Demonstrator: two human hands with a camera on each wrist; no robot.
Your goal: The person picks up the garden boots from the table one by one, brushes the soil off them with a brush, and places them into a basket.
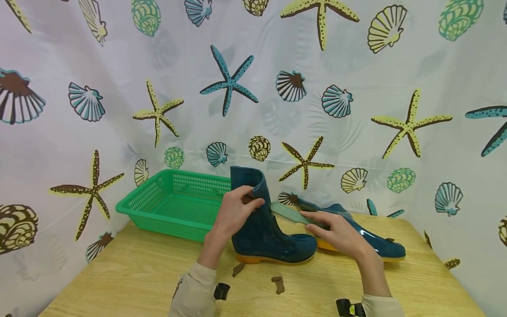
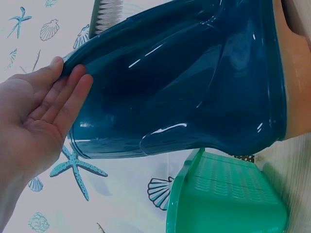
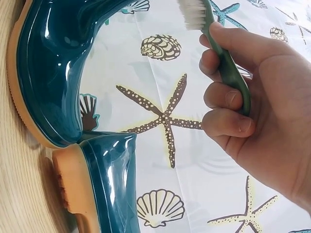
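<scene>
A dark blue rubber boot (image 1: 263, 233) with an orange-yellow sole stands upright on the wooden table. My left hand (image 1: 234, 211) pinches the rim of its shaft between thumb and fingers, as the left wrist view also shows. In my right hand (image 1: 336, 231) is a green scrubbing brush (image 1: 291, 213), gripped by its handle, its pale bristles (image 3: 193, 13) facing the boot shaft. Fingers curl round the handle in the right wrist view. Behind that hand a second blue boot (image 1: 374, 237) lies on its side, its toe pointing right.
A green plastic basket (image 1: 158, 215) with perforated walls stands at the back left. Brown scraps (image 1: 278, 285) lie on the table (image 1: 130, 281) in front of the upright boot, and a small dark bit sits on the lying boot. A shell-patterned curtain (image 1: 253, 123) hangs behind.
</scene>
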